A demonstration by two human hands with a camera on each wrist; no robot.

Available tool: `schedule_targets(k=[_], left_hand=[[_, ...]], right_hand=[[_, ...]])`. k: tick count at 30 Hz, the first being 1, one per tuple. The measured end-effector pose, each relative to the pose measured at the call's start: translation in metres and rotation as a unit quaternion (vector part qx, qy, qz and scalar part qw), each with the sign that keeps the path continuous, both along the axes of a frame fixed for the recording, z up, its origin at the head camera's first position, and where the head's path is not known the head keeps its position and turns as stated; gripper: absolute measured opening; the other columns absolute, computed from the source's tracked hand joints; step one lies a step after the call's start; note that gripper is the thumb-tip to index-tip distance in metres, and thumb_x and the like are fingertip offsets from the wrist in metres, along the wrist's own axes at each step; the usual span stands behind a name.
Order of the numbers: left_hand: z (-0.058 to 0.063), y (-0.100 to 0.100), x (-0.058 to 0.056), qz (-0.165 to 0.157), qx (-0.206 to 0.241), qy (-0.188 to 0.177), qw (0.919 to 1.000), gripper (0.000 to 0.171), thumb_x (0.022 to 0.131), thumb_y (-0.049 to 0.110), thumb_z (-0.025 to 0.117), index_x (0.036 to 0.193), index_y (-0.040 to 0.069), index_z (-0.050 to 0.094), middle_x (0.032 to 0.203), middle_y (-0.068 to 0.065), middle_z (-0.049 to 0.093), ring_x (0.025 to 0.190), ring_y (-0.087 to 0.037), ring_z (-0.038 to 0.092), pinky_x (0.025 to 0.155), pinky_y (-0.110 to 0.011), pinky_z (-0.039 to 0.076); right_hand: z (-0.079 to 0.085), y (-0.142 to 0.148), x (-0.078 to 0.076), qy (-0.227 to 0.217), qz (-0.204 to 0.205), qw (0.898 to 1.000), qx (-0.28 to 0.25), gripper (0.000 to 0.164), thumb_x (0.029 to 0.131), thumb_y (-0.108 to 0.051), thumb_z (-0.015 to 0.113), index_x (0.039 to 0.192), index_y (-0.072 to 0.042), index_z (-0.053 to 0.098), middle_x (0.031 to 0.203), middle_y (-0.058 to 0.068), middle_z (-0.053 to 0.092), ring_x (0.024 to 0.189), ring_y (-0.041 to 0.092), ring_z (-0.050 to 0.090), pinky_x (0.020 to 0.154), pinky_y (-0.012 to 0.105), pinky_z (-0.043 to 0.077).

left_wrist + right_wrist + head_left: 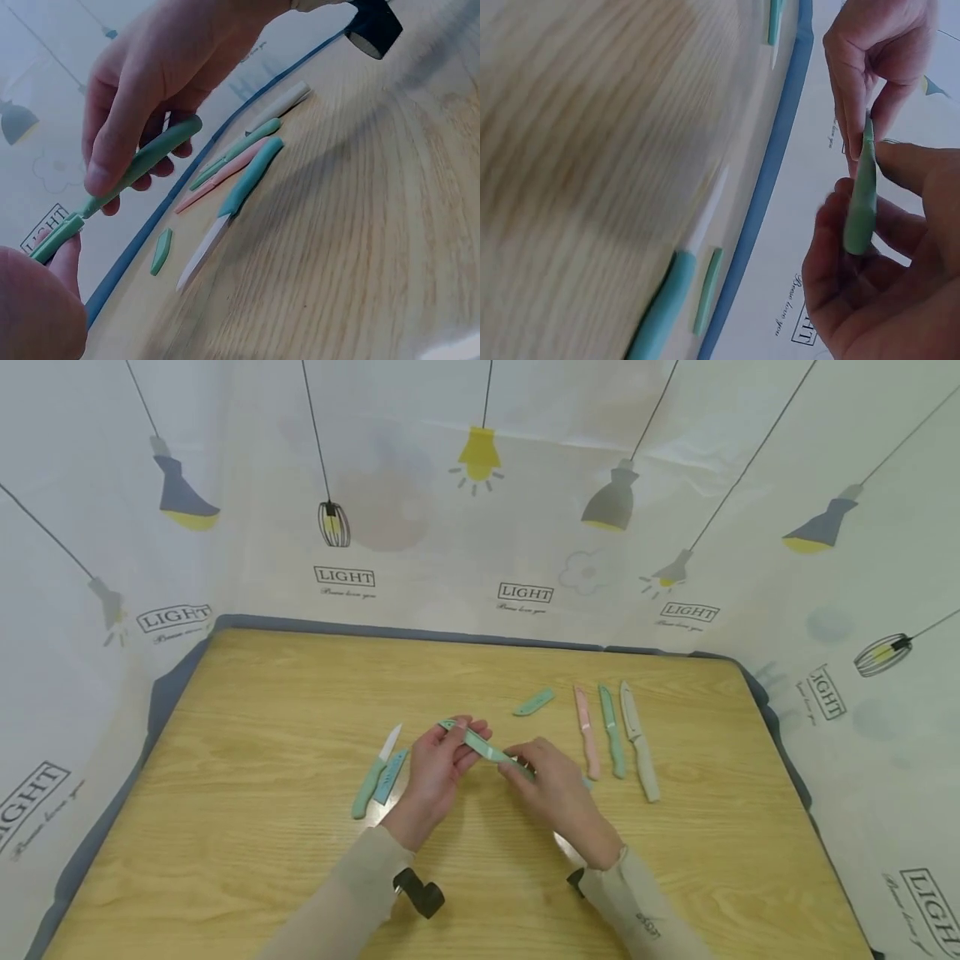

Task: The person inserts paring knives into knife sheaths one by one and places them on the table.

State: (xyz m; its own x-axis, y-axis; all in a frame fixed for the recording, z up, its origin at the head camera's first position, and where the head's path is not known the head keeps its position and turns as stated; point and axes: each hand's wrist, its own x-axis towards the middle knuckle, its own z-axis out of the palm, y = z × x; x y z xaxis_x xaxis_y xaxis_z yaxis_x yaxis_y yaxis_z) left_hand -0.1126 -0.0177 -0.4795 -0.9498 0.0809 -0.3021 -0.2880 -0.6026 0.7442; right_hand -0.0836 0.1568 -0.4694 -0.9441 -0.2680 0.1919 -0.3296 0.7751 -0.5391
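"As the green knife point(161, 152) hangs above the surface point(480, 877), which grip has what?"

"It lies between the two. The left grip point(433, 768) pinches the green sheath point(477, 742) between thumb and fingers, and the right grip point(553, 785) is curled round the handle point(862, 202)."

"How do those two parts sit?"

"Sheath and handle run in one line, meeting end to end or nearly so. I can't tell how far the sheath is seated."

"And around them?"

"Just beside the left grip lies a light green knife point(367, 789) with its white blade bare, and next to that a blue sheath point(392, 777). On the far side of the right grip there's a loose green sheath point(534, 702). Over to the right, a pink knife point(590, 747), a second green knife point(613, 743) and a cream knife point(643, 760) lie side by side, in that order."

"Anything in the way?"

"A blue-handled knife point(253, 176), blade bare, lies on the surface below the right grip, which hides nearly all of it from the head view. Seen from the left wrist it shows whole, next to the pink knife, and the held pieces are apart from it, above."
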Motion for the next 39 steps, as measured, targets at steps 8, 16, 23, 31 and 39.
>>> schedule_targets(k=[8,16,23,31,39], left_hand=[[-0.001,0.008,0.002,-0.012,-0.006,0.014,0.9998,0.043,0.1,0.012,0.052,0.135,-0.012,0.043,0.123,-0.026,0.059,0.111,-0.032,0.061,0.091,-0.033,0.052],[-0.003,0.004,0.001,-0.022,-0.016,0.021,0.9994,0.05,0.098,0.013,0.055,0.14,-0.008,0.04,0.131,-0.026,0.055,0.118,-0.033,0.056,0.099,-0.038,0.047],[-0.002,-0.001,0.002,-0.01,-0.017,0.007,0.9998,0.049,0.097,0.01,0.056,0.139,-0.01,0.04,0.128,-0.024,0.058,0.115,-0.03,0.059,0.097,-0.036,0.048],[-0.003,-0.009,0.001,0.001,-0.005,-0.001,1.0,0.048,0.096,0.007,0.056,0.138,-0.01,0.039,0.127,-0.025,0.058,0.116,-0.033,0.058,0.097,-0.037,0.048],[-0.004,-0.02,0.001,0.007,-0.028,-0.001,0.9996,0.043,0.097,0.008,0.056,0.134,-0.008,0.042,0.125,-0.023,0.059,0.115,-0.031,0.059,0.096,-0.036,0.049]], right_hand=[[0.0,0.008,-0.003,0.071,0.026,0.996,0.049,0.018,0.084,-0.023,0.075,0.095,-0.009,0.074,0.082,-0.004,0.059,0.066,0.007,0.046,0.053,0.022,0.044],[-0.009,0.031,-0.019,-0.009,-0.044,0.999,0.025,0.024,0.091,-0.026,0.067,0.104,-0.007,0.071,0.079,-0.004,0.062,0.068,0.01,0.054,0.059,0.027,0.049],[-0.009,0.05,-0.037,-0.026,-0.098,0.994,0.029,0.028,0.091,-0.025,0.066,0.1,0.001,0.069,0.074,0.003,0.064,0.057,0.012,0.053,0.05,0.028,0.049],[-0.007,0.059,-0.058,-0.065,-0.121,0.985,0.102,0.034,0.093,-0.028,0.063,0.099,0.004,0.069,0.071,0.005,0.066,0.047,0.011,0.05,0.041,0.024,0.043],[-0.007,0.062,-0.063,-0.075,-0.131,0.979,0.137,0.034,0.093,-0.024,0.062,0.064,-0.006,0.059,0.048,0.0,0.048,0.037,0.011,0.041,0.032,0.021,0.032]])
